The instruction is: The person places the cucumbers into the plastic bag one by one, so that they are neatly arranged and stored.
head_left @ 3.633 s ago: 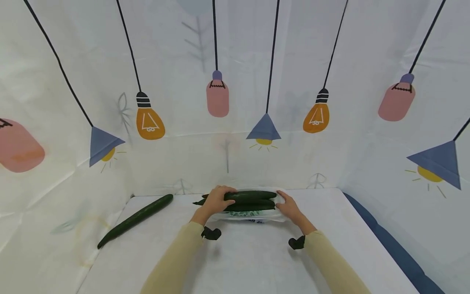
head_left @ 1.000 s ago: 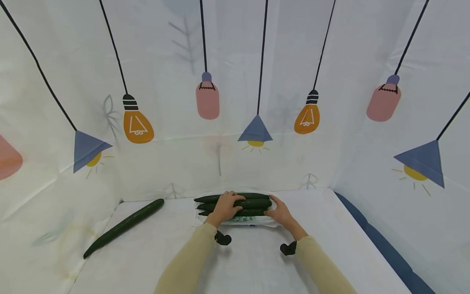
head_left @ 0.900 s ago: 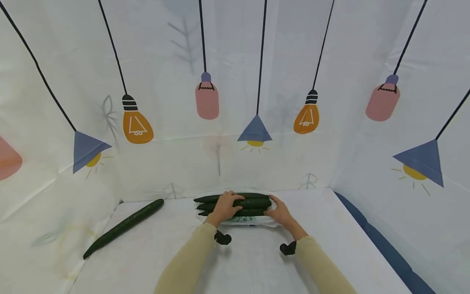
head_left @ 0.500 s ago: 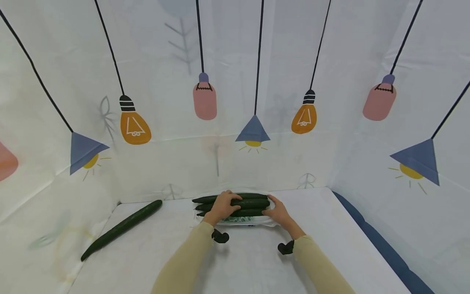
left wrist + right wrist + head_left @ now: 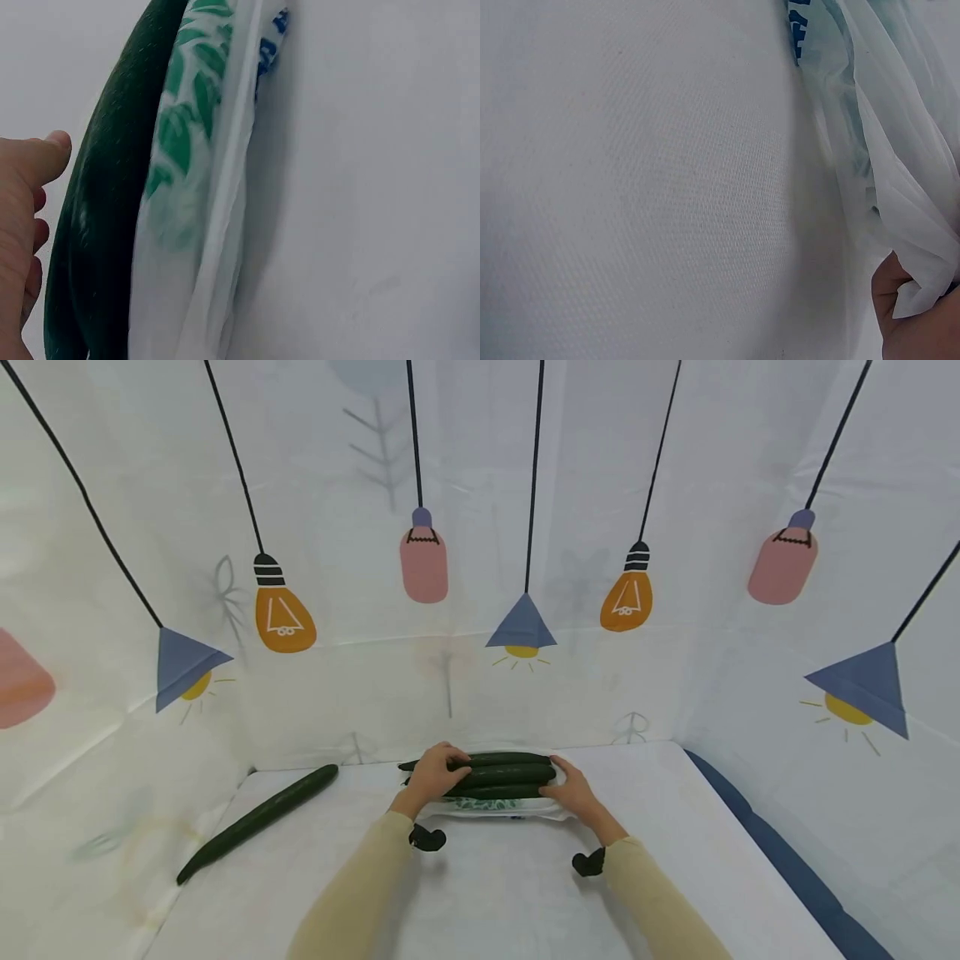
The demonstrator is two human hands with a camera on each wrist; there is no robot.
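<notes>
Three dark green cucumbers [image 5: 510,774] lie side by side on a white plastic bag [image 5: 487,807] with green leaf print, near the back of the table. Over their left part is my left hand [image 5: 432,774]. In the left wrist view its thumb is extended and its fingers bend loosely, with a gap beside the cucumbers [image 5: 112,180]. At their right ends, my right hand [image 5: 576,789] grips the bag's edge. The right wrist view shows the bag [image 5: 907,172] bunched between thumb and finger; the other fingers are hidden there.
Another cucumber [image 5: 258,822] lies slanted near the table's left edge. White printed sheets [image 5: 465,685] stand behind and at both sides of the white table [image 5: 510,885]. Dark blue fabric [image 5: 780,843] runs along the right edge.
My left hand has let go of the middle of the cucumbers and slid left along them. Since the oldest frame, the three cucumbers have come to lie more spread out. The right hand stays put.
</notes>
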